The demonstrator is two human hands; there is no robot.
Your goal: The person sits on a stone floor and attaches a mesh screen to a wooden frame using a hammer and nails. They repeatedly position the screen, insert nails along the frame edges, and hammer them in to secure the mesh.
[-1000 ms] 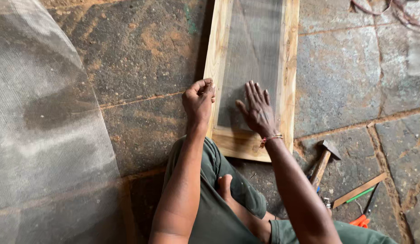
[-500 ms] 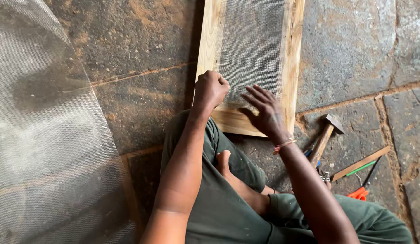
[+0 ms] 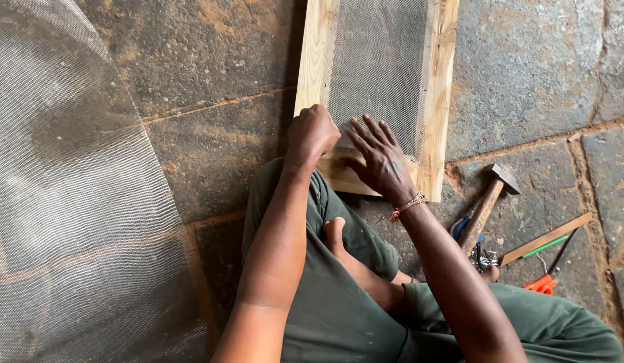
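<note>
1. The wooden frame (image 3: 438, 94) lies flat on the floor straight ahead of both hands, its long axis running away from the person toward the top of the view; only its near end is within reach.
2. Grey wire mesh (image 3: 379, 67) is stretched across the frame's opening, directly beyond the fingertips of both hands.
3. The left hand (image 3: 313, 131) is curled into a loose fist, resting at the near-left corner of the frame where the left rail meets the bottom rail. Whether it pinches something small I cannot tell.
4. The right hand (image 3: 381, 160) lies flat with fingers spread, palm down, pressing the mesh against the bottom rail just beside the left hand. The two hands are close but apart.
5. Both hands are about equally near the frame's lower edge; the right reaches slightly farther onto the mesh.
6. To the right of the right forearm lie a hammer (image 3: 490, 198), a thin wooden strip (image 3: 546, 239) and orange-handled pliers (image 3: 542, 284).
7. Well to the left of the left arm, a large loose sheet of mesh (image 3: 70, 168) covers the stone floor (image 3: 218, 60).
8. The person sits on that rough slab floor, legs folded.
</note>
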